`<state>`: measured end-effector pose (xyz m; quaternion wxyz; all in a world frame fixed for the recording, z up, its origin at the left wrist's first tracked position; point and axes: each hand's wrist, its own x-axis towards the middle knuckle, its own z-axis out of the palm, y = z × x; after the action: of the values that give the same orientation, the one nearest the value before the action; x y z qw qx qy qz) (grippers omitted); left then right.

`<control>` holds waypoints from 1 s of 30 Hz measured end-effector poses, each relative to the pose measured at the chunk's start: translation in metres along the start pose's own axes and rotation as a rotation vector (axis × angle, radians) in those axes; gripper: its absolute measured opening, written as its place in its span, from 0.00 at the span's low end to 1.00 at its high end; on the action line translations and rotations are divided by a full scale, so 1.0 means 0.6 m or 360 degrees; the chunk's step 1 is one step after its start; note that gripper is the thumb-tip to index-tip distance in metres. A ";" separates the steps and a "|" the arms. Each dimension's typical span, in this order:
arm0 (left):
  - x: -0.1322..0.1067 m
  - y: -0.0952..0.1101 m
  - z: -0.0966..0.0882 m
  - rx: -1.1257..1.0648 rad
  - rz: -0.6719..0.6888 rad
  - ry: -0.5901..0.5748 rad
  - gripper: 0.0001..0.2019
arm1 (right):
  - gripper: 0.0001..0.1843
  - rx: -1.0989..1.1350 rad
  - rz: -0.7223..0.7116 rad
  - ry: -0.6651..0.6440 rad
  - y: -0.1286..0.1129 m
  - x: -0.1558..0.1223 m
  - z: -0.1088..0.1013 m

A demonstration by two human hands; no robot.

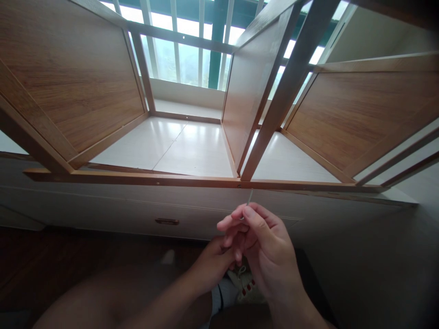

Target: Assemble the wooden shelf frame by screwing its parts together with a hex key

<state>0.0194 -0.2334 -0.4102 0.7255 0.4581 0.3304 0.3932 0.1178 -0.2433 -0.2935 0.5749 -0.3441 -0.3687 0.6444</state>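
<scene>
- A thin metal rod (pixel 249 197) is positioned just below the front rail (pixel 199 178) of the wooden frame, its tip pointed up toward the rail; contact between tip and rail cannot be confirmed.
- The rod is pinched between thumb and fingers in the grip of the right hand (pixel 269 240), below the rail.
- The left hand (pixel 214 261) is placed lower beneath the rail, beside the right hand; whether anything is held in its grip cannot be determined.
- A small hole (pixel 239 186) is provided in the rail, to the left of the rod tip.
- The left panel (pixel 75 68), middle panel (pixel 252 87) and right panel (pixel 363 105) are arranged behind the rail.
- A white counter (pixel 192 146) is visible behind the rail.
- A recessed handle (pixel 167 221) is located below the rail.
</scene>
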 end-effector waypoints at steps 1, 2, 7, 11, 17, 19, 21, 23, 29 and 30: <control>0.000 -0.001 -0.001 0.0019 0.0031 -0.0018 0.23 | 0.15 -0.0147 -0.0044 0.0059 -0.001 0.000 -0.003; 0.000 -0.001 -0.001 0.0035 0.0052 -0.0039 0.23 | 0.16 -0.0283 -0.0093 0.0113 -0.002 -0.001 -0.005; 0.000 0.001 -0.003 0.0080 0.0020 -0.0082 0.24 | 0.15 -0.0657 -0.0267 0.0217 -0.016 0.002 -0.014; 0.000 0.004 -0.001 0.0093 0.0015 -0.0089 0.22 | 0.16 -0.0799 -0.0312 0.0244 -0.019 0.005 -0.017; -0.001 0.004 0.000 0.0095 0.0007 -0.0067 0.25 | 0.19 -0.0689 -0.0147 0.0149 -0.010 0.005 -0.015; -0.001 0.006 -0.001 0.0107 0.0005 -0.0076 0.26 | 0.20 -0.0651 -0.0093 0.0097 -0.009 0.004 -0.015; -0.002 0.010 -0.002 0.0099 0.0014 -0.0060 0.25 | 0.20 -0.0565 -0.0032 0.0032 -0.010 0.005 -0.017; -0.003 0.014 -0.002 0.0087 0.0031 -0.0036 0.24 | 0.19 -0.0483 -0.0009 -0.0009 -0.011 0.006 -0.019; -0.001 0.024 -0.004 0.0067 0.0081 0.0022 0.21 | 0.21 -0.0567 -0.0094 -0.0004 -0.010 0.014 -0.022; 0.000 0.028 -0.005 0.0067 0.0101 0.0053 0.21 | 0.22 -0.0646 -0.0111 -0.0011 -0.011 0.014 -0.022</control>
<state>0.0122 -0.2277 -0.3957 0.6973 0.4769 0.3358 0.4166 0.1315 -0.2335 -0.2944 0.5144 -0.4376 -0.5048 0.5377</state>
